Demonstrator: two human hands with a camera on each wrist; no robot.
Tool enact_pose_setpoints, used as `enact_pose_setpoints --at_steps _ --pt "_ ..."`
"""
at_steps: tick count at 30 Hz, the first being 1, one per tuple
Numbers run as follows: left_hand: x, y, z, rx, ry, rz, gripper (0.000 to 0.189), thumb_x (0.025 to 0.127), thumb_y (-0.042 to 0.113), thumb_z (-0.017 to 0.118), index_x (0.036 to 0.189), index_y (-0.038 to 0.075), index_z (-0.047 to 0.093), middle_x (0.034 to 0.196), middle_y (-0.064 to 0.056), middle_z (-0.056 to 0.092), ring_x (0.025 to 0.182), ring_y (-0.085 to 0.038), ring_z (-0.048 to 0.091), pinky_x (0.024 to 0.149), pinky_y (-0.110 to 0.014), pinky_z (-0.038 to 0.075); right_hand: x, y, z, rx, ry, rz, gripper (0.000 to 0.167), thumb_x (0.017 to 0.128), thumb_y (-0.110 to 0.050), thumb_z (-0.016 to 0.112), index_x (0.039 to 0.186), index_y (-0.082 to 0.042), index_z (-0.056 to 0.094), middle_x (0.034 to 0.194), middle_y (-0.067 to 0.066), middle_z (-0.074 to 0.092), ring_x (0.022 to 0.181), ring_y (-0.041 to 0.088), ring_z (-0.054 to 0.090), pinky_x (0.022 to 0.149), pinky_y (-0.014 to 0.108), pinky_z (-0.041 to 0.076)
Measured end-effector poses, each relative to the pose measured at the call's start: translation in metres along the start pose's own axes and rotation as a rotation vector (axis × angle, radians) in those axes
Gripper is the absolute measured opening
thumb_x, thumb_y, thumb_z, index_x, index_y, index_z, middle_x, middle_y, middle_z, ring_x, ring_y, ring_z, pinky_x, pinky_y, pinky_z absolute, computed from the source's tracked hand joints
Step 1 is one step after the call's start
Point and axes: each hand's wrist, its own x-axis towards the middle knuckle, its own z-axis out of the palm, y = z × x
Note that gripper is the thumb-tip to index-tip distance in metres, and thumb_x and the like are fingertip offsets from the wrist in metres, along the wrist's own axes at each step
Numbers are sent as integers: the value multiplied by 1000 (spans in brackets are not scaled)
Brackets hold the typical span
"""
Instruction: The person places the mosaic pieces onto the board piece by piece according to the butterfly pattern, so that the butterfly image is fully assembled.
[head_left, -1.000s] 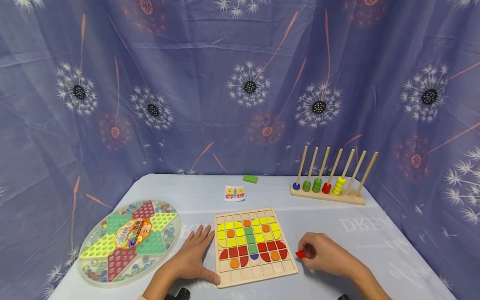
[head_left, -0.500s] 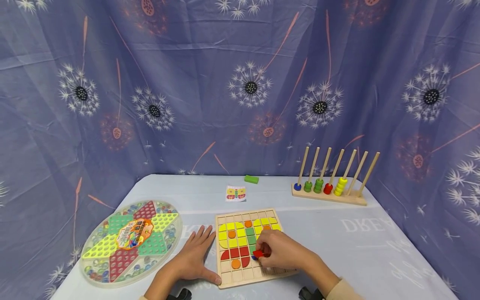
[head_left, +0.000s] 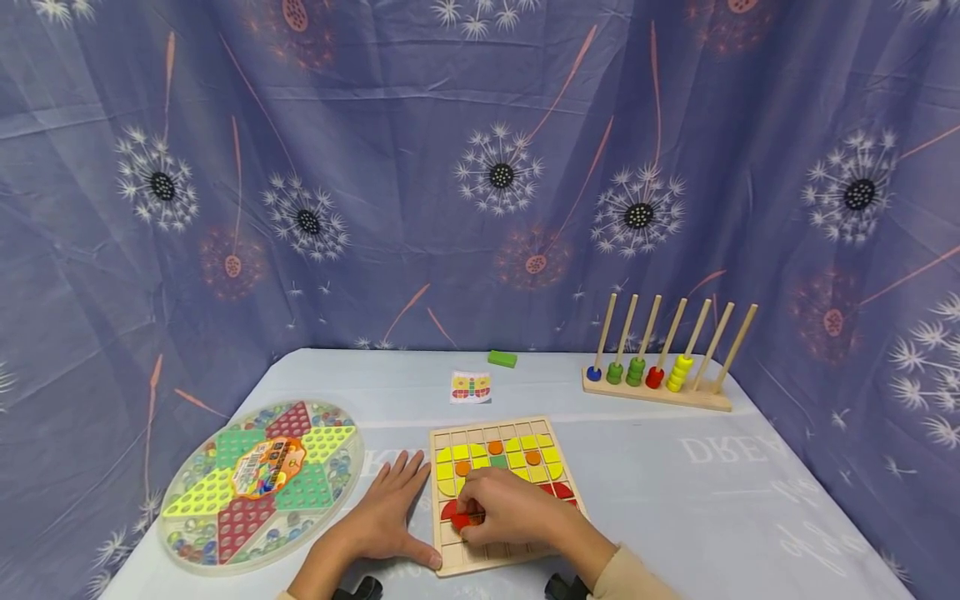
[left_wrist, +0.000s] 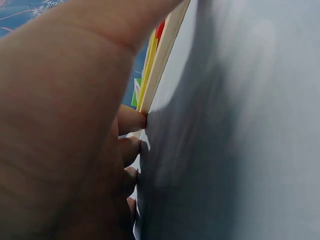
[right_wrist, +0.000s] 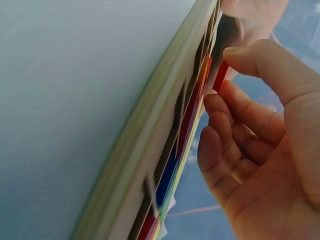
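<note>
A wooden grid board (head_left: 452, 563) lies flat, with yellow, green, orange and red tiles laid in a butterfly pattern. My right hand (head_left: 513, 510) pinches a small red tile (right_wrist: 220, 76) between thumb and index finger, close over the lower left part of the board. That hand covers the middle and lower tiles in the head view. Spread on the table along the board's left side is my left hand (head_left: 384, 515), its fingers straight and its thumb at the lower left corner. The left wrist view shows those fingertips right at the board's edge (left_wrist: 162, 65).
Behind the board lie a butterfly picture card (head_left: 470, 387) and a green block (head_left: 502, 358). A round Chinese checkers board (head_left: 258, 533) with marbles is at the left. At the back right stands a wooden peg rack (head_left: 652, 390) with coloured beads.
My right hand has carried the red tile leftward, from the table beside the board, across it to its lower left part. The left hand has stayed in place.
</note>
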Motion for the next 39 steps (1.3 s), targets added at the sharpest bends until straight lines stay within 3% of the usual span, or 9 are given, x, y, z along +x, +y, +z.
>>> enact_pose_setpoints --at_steps 12,17,23,30,39 --pt "-1 0 0 0 14 30 134 51 84 68 152 5 28 157 -15 17 144 -37 6 113 -58 7 7 -8 11 -96 32 -27 17 79 -42 77 89 -29 70 81 -19 47 71 -1 45 62 17 42" --pt "0 0 1 1 12 36 133 52 84 68 152 5 28 157 -16 17 143 -38 7 113 -59 7 6 -7 12 -98 41 -43 26 77 -50 77 90 -29 71 83 -21 48 72 -2 45 66 15 42" --pt "-2 0 0 -17 22 49 132 53 82 69 152 5 27 157 -17 16 143 -39 6 112 -59 6 8 -8 12 -83 65 -51 28 74 -52 77 87 -27 70 80 -20 48 70 -3 44 61 15 41" --pt "-3 0 -1 -19 20 72 131 55 83 67 152 4 26 157 -19 15 143 -41 6 112 -60 7 5 -6 14 -98 95 -41 31 70 -61 74 77 -32 65 77 -20 45 67 -3 42 56 15 39" --pt "-4 -1 -3 -21 26 81 131 56 83 67 151 3 26 157 -19 15 143 -41 6 112 -61 7 10 -6 14 -199 116 -117 42 67 -72 62 75 -31 61 77 -22 44 67 -4 40 55 14 37"
